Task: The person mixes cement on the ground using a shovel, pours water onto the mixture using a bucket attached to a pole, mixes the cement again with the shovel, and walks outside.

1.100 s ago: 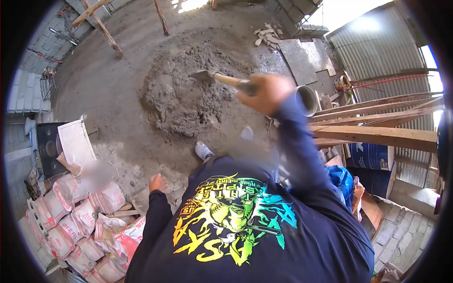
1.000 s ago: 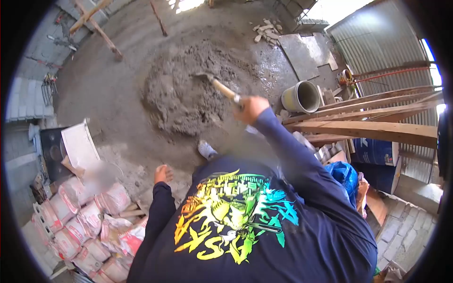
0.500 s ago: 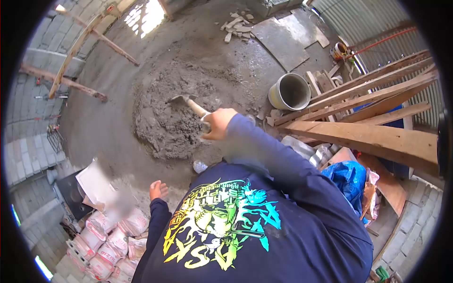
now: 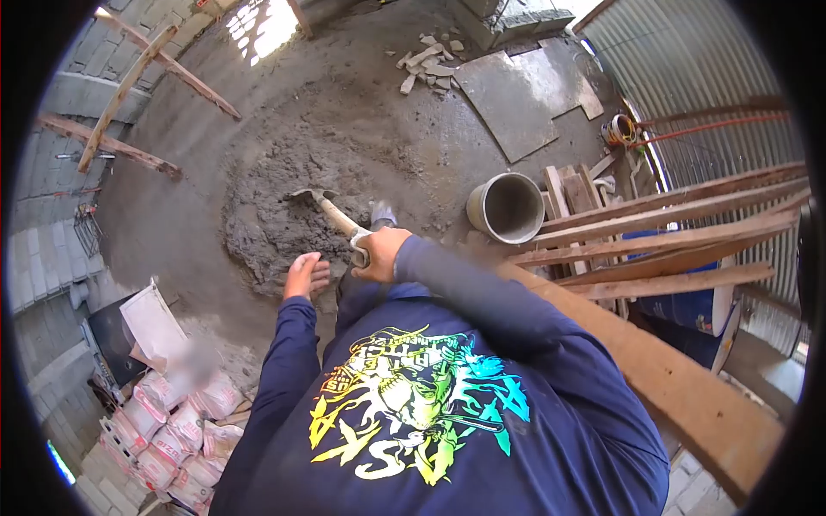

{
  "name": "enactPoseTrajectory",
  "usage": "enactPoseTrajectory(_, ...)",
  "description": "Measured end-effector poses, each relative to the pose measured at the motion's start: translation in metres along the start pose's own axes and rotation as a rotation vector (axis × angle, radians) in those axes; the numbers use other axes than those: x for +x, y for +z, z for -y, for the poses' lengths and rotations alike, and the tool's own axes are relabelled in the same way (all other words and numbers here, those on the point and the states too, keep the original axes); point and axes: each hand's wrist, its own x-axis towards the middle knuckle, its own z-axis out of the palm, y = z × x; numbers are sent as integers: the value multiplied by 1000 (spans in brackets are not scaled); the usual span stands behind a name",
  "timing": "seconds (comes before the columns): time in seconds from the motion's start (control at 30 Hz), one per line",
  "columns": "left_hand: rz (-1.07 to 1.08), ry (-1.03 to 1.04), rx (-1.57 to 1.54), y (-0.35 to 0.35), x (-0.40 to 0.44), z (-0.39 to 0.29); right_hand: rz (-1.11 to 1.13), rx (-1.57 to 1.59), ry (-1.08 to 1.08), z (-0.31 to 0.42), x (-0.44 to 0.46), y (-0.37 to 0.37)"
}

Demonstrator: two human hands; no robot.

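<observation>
My right hand [image 4: 381, 254] is wrapped around the grip at the end of a shovel [image 4: 342, 220] with a pale wooden shaft. The shovel's blade rests at the surface of a heap of wet grey mortar [image 4: 271, 202], partly sunk in or hidden by it. Close by on the left, my left hand [image 4: 307, 275] is held out over the near edge of the heap, its fingers stretched and nothing in it. A shoe [image 4: 383, 213] shows just beyond my right hand.
A mortar-stained bucket [image 4: 506, 208] stands to the right, beside long wooden planks [image 4: 680, 202]. Stacked cement bags [image 4: 168, 430] lie at lower left. Broken rubble [image 4: 428, 62] and a flat board [image 4: 508, 103] are at the back. Timber props [image 4: 129, 95] lean on the left.
My left hand has come up and right, nearer the shovel. My right hand and the shovel have shifted slightly down and left in view. The camera view has turned a little.
</observation>
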Motion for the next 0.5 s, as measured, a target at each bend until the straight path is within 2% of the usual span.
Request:
enactPoseTrajectory(0.1, 28, -152, -157, 38, 44, -18, 0, 30, -77, -5, 19, -29)
enactPoseTrajectory(0.17, 43, -272, -570, 61, 94, -13, 46, 33, -101, -11, 39, -45)
enactPoseTrajectory(0.2, 117, -267, -677, 75, 107, -23, 77, 45, -131, -16, 49, -55)
enactPoseTrajectory(0.27, -8, -240, -786, 111, 116, -66, 85, 62, -177, -17, 60, -83)
enactPoseTrajectory(0.3, 308, -472, -1018, 89, 168, -44, 120, 56, -195, -11, 65, -107)
enactPoseTrajectory(0.33, 76, -281, -1072, 104, 180, -56, 164, 45, -217, -6, 71, -134)
enactPoseTrajectory(0.4, -179, -185, -1164, 116, 195, -100, 198, 16, -206, 8, 75, -190)
enactPoseTrajectory(0.43, -107, -281, -1175, 111, 213, -105, 181, -15, -210, 13, 76, -219)
enactPoseTrajectory(0.5, -77, -215, -1155, 129, 221, -132, 194, -53, -238, 13, 80, -273)
